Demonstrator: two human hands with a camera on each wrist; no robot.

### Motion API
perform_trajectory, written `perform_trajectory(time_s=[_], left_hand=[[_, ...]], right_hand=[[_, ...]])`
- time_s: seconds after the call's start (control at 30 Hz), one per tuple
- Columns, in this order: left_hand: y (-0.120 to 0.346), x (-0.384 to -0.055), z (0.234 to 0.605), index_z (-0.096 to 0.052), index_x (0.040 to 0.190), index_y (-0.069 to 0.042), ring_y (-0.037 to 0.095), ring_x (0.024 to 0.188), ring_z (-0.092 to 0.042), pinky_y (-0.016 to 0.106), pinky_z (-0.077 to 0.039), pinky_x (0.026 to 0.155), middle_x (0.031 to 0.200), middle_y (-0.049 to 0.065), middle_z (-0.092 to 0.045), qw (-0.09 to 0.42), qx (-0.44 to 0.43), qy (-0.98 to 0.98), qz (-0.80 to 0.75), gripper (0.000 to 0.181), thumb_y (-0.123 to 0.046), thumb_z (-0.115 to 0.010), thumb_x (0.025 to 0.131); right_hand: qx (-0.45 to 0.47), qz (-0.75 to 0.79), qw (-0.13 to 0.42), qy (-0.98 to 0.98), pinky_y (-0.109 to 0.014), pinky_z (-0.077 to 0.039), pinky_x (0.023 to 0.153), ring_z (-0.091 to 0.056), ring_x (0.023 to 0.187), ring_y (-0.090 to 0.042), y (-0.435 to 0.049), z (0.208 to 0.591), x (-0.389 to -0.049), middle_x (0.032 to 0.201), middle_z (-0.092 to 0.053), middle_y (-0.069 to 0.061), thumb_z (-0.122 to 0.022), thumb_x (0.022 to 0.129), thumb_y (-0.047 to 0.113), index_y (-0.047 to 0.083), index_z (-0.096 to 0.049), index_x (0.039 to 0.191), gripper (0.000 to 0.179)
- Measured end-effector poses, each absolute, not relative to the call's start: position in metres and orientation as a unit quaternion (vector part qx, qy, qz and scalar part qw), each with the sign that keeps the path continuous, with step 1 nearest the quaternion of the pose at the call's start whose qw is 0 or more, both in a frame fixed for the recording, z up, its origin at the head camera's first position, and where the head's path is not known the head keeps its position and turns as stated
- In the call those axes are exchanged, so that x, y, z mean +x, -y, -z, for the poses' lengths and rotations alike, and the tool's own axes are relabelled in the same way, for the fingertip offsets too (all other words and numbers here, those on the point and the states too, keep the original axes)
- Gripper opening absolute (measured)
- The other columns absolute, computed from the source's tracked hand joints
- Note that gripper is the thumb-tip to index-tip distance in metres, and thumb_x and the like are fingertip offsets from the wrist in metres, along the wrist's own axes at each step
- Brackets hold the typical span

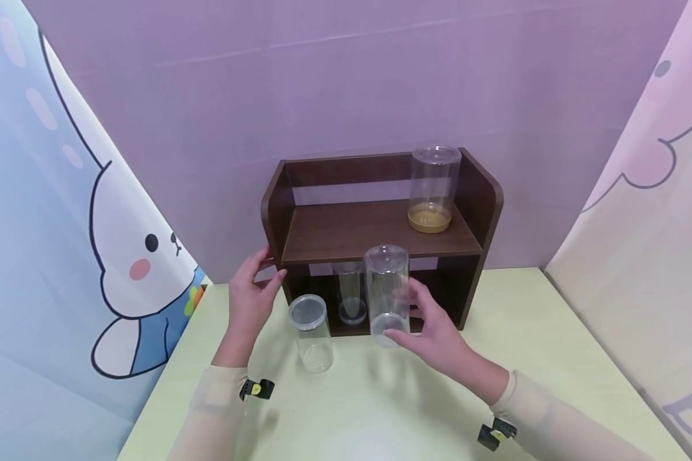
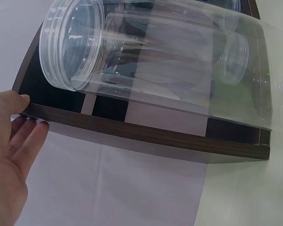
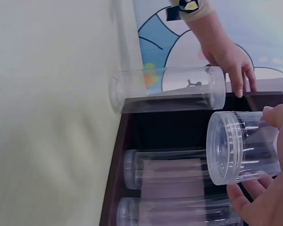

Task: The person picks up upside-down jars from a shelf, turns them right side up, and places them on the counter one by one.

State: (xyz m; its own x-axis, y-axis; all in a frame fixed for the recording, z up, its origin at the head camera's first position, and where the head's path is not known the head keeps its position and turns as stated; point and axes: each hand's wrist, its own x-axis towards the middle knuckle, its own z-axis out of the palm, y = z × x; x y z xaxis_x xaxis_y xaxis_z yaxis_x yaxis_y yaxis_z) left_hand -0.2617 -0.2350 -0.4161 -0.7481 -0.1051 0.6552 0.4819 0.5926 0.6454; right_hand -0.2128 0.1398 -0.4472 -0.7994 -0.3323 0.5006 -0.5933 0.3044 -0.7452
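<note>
My right hand (image 1: 432, 326) grips a clear plastic jar (image 1: 387, 282) around its side, in front of the shelf's lower opening. The jar stands upright in the air, its ridged rim end downward. At the left of the dark brown shelf (image 1: 346, 227), my left hand (image 1: 252, 288) touches the side panel with thumb and fingertips, its fingers fairly straight. Between the hands, a second clear jar (image 1: 316, 349) with a greyish lid stands on the table. Another clear jar (image 1: 352, 298) is inside the lower compartment, and the right wrist view shows one more jar (image 3: 174, 212) there.
On the upper board, at the right, stands a clear jar with a gold base (image 1: 429, 221). A pale yellow-green table (image 1: 530, 358) lies under everything. A purple cloth (image 1: 346, 83) hangs behind the shelf, with printed cartoon sheets (image 1: 138, 269) at both sides.
</note>
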Motion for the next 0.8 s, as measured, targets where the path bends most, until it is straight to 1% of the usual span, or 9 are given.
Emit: perform_trajectory(time_s=[0.17, 0.23, 0.3, 0.43, 0.53, 0.6, 0.67, 0.73, 0.8], left_hand=[[0.234, -0.261, 0.415, -0.065, 0.154, -0.018, 0.025, 0.127, -0.071, 0.033, -0.066, 0.088, 0.144, 0.005, -0.07, 0.334, -0.11, 0.829, 0.435, 0.057, -0.01, -0.084, 0.1], [0.234, -0.261, 0.415, -0.065, 0.154, -0.017, 0.025, 0.126, -0.072, 0.034, -0.066, 0.088, 0.144, 0.005, -0.071, 0.335, -0.11, 0.829, 0.434, 0.057, -0.01, -0.084, 0.1], [0.234, -0.26, 0.415, -0.066, 0.153, -0.017, 0.024, 0.126, -0.072, 0.03, -0.065, 0.088, 0.143, 0.005, -0.071, 0.336, -0.111, 0.828, 0.434, 0.057, -0.01, -0.084, 0.1], [0.235, -0.26, 0.416, -0.066, 0.152, -0.014, 0.026, 0.125, -0.072, 0.016, -0.061, 0.085, 0.142, 0.007, -0.071, 0.342, -0.122, 0.822, 0.439, 0.057, -0.007, -0.084, 0.099], [0.236, -0.261, 0.416, -0.066, 0.152, -0.013, 0.026, 0.125, -0.072, 0.015, -0.06, 0.085, 0.141, 0.008, -0.071, 0.343, -0.129, 0.819, 0.442, 0.057, -0.007, -0.084, 0.099], [0.236, -0.26, 0.417, -0.066, 0.153, -0.014, 0.025, 0.125, -0.072, 0.021, -0.063, 0.087, 0.143, 0.007, -0.071, 0.341, -0.129, 0.817, 0.446, 0.057, -0.009, -0.084, 0.1], [0.236, -0.259, 0.417, -0.065, 0.154, -0.016, 0.024, 0.127, -0.071, 0.03, -0.065, 0.09, 0.144, 0.004, -0.07, 0.342, -0.129, 0.814, 0.453, 0.057, -0.01, -0.083, 0.101], [0.236, -0.257, 0.416, -0.064, 0.155, -0.017, 0.024, 0.128, -0.07, 0.04, -0.065, 0.094, 0.146, 0.003, -0.068, 0.344, -0.131, 0.806, 0.464, 0.057, -0.01, -0.082, 0.101], [0.236, -0.254, 0.414, -0.064, 0.155, -0.017, 0.025, 0.129, -0.069, 0.045, -0.064, 0.098, 0.147, 0.003, -0.067, 0.349, -0.132, 0.799, 0.472, 0.056, -0.01, -0.081, 0.102]], right_hand=[[0.293, -0.518, 0.129, 0.793, -0.039, -0.06, 0.104, -0.065, 0.129, -0.019, -0.141, 0.457, -0.211, 0.139, -0.068, 0.001, -0.097, 0.086, 0.007, 0.024, -0.04, 0.164, 0.099], [0.296, -0.517, 0.13, 0.792, -0.038, -0.059, 0.105, -0.065, 0.13, -0.019, -0.141, 0.459, -0.211, 0.14, -0.068, 0.001, -0.097, 0.086, 0.008, 0.024, -0.04, 0.164, 0.098], [0.299, -0.516, 0.132, 0.792, -0.037, -0.059, 0.104, -0.064, 0.131, -0.019, -0.141, 0.461, -0.211, 0.14, -0.067, 0.001, -0.097, 0.087, 0.01, 0.025, -0.04, 0.165, 0.098], [0.301, -0.514, 0.133, 0.792, -0.037, -0.059, 0.104, -0.064, 0.13, -0.019, -0.142, 0.462, -0.211, 0.141, -0.067, 0.001, -0.097, 0.087, 0.012, 0.025, -0.039, 0.165, 0.098], [0.3, -0.514, 0.131, 0.793, -0.037, -0.059, 0.105, -0.064, 0.13, -0.019, -0.142, 0.462, -0.211, 0.141, -0.067, 0.001, -0.097, 0.087, 0.011, 0.025, -0.039, 0.165, 0.098], [0.299, -0.514, 0.131, 0.793, -0.036, -0.059, 0.105, -0.064, 0.13, -0.019, -0.142, 0.462, -0.21, 0.141, -0.067, 0.001, -0.097, 0.087, 0.011, 0.025, -0.039, 0.165, 0.098], [0.3, -0.515, 0.13, 0.792, -0.037, -0.059, 0.105, -0.064, 0.13, -0.019, -0.142, 0.462, -0.21, 0.141, -0.068, 0.001, -0.097, 0.087, 0.011, 0.024, -0.039, 0.165, 0.098], [0.301, -0.517, 0.129, 0.791, -0.039, -0.059, 0.104, -0.064, 0.13, -0.02, -0.142, 0.462, -0.21, 0.141, -0.068, 0.001, -0.097, 0.087, 0.011, 0.024, -0.039, 0.165, 0.098], [0.302, -0.518, 0.129, 0.79, -0.041, -0.059, 0.104, -0.064, 0.13, -0.02, -0.142, 0.463, -0.21, 0.141, -0.068, 0.001, -0.097, 0.087, 0.011, 0.024, -0.04, 0.165, 0.097]])
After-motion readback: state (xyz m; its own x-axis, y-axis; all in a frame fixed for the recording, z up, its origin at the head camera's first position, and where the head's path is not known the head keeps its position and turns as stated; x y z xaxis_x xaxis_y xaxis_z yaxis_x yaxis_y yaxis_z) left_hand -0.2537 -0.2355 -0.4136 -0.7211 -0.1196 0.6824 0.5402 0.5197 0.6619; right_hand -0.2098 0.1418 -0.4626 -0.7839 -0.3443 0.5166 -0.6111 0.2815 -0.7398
